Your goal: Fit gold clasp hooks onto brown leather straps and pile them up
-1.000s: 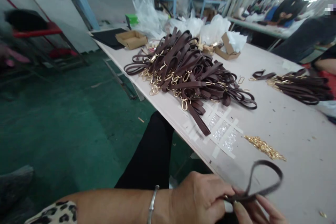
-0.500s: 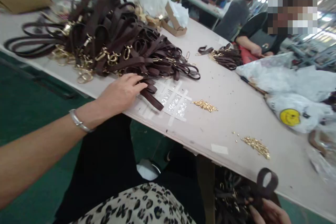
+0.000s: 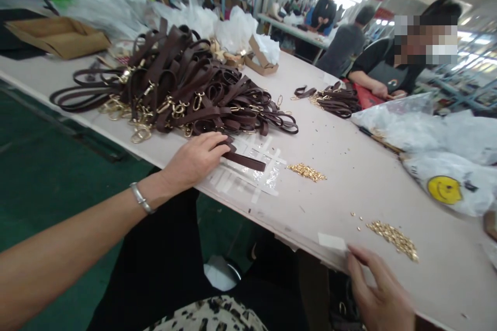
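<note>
My left hand (image 3: 199, 159) is closed on a dark brown leather strap (image 3: 248, 161), whose flat end sticks out to the right above taped clear plastic (image 3: 266, 169). The fingertips and the rest of that strap are partly hidden. Just behind lies a big heap of brown straps (image 3: 202, 83) with gold-coloured clasps. At the table's front edge, my right hand (image 3: 382, 289) is open, thumb and fingers apart, with nothing seen in it. Its fingertips are near a pale paper piece (image 3: 331, 241) and a pile of small gold metal pieces (image 3: 394, 239).
Another gold pile (image 3: 307, 171) lies mid-table. White plastic bags (image 3: 446, 176) line the right side. Across the table a person (image 3: 382, 75) sits behind a smaller strap bundle (image 3: 336, 99). Cardboard boxes (image 3: 58, 36) stand at the back left. More dark straps (image 3: 341, 302) show below the table edge.
My right hand has let go of a looped strap below the table and risen to the table edge. The strap in my left hand now points further right. The view has shifted slightly.
</note>
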`<state>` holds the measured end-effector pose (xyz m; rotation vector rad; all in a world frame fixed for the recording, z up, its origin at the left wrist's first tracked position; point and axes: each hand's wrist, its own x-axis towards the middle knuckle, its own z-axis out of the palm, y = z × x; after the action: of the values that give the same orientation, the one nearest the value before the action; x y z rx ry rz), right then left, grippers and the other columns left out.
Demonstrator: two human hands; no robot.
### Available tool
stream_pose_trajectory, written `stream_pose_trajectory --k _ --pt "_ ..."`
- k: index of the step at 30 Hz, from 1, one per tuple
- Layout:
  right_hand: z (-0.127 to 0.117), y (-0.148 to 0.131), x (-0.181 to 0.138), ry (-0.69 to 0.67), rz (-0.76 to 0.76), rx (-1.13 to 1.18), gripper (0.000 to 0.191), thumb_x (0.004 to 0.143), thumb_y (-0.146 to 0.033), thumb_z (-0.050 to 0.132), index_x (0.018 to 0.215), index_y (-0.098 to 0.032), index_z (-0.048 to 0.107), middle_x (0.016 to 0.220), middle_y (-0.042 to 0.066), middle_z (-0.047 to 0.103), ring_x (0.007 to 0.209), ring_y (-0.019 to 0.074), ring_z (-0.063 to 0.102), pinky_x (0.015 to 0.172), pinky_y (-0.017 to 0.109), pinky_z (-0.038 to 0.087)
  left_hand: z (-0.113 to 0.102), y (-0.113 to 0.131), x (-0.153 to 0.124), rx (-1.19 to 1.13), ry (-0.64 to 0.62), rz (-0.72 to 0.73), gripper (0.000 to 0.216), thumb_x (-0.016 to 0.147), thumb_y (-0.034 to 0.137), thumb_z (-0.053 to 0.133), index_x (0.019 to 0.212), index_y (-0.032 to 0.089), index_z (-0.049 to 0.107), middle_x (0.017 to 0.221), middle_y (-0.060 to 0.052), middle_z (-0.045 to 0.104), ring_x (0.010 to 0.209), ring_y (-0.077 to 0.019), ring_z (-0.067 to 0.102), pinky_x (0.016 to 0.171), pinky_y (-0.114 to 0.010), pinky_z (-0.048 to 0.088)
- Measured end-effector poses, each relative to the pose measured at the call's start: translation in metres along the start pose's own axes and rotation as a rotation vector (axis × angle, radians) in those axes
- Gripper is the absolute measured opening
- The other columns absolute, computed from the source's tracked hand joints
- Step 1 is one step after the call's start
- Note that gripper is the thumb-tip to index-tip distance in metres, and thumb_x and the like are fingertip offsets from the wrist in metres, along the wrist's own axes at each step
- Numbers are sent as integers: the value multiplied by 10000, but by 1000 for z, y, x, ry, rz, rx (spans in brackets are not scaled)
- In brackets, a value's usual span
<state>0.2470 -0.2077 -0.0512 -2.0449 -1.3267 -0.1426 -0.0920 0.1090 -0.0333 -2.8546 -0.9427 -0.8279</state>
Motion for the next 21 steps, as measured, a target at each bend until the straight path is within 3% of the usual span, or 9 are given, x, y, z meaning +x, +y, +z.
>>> stream_pose_trajectory --k 4,7,9,13,15,18,21 --pt "60 -39 68 -197 -390 -29 285 964 -311 507 1180 -220 670 1147 58 714 1076 232 621 981 426 492 -6 36 0 -165 63 63 291 914 120 487 1149 168 653 1224 -128 686 1254 -287 561 1086 -519 433" --pt "97 -64 102 -269 -507 -158 320 993 -240 437 1236 -164 631 1228 91 681 1164 252 550 1040 450 423 -15 61 2 -405 126 -16 251 936 185 507 1167 177 605 1134 -104 700 1156 -251 609 1052 -466 465" --pt "114 -75 114 -272 -498 -239 328 995 -230 424 1243 -164 629 1235 99 674 1167 269 530 1028 460 404 -22 75 5 -653 165 -188 230 952 244 524 1171 193 570 1089 -79 692 1049 -211 649 966 -384 518" --pt "131 -85 120 -253 -470 -270 347 1002 -256 411 1271 -182 617 1222 108 673 1169 309 498 1002 487 374 -27 97 10 -1317 183 -702 220 925 354 600 1076 219 514 852 14 649 707 -129 676 670 -255 565" --pt "136 -86 121 -236 -459 -290 359 1003 -266 407 1288 -188 610 1259 110 663 1199 325 483 1008 504 352 -25 105 10 -1548 152 -952 226 908 332 616 1059 225 486 787 36 633 586 -111 650 563 -233 546" --pt "140 -84 123 -191 -446 -308 367 998 -269 408 1285 -172 616 1278 114 667 1233 341 481 1019 538 333 -22 114 6 -1734 102 -1215 197 926 199 546 1116 208 494 832 -9 677 592 -114 668 548 -225 539" --pt "138 -80 125 -128 -440 -199 347 980 -273 429 1179 -150 686 1155 118 725 1178 323 551 1027 531 366 -24 120 0 -1889 66 -1255 262 896 80 529 1142 158 572 992 -83 710 786 -136 724 697 -238 565"
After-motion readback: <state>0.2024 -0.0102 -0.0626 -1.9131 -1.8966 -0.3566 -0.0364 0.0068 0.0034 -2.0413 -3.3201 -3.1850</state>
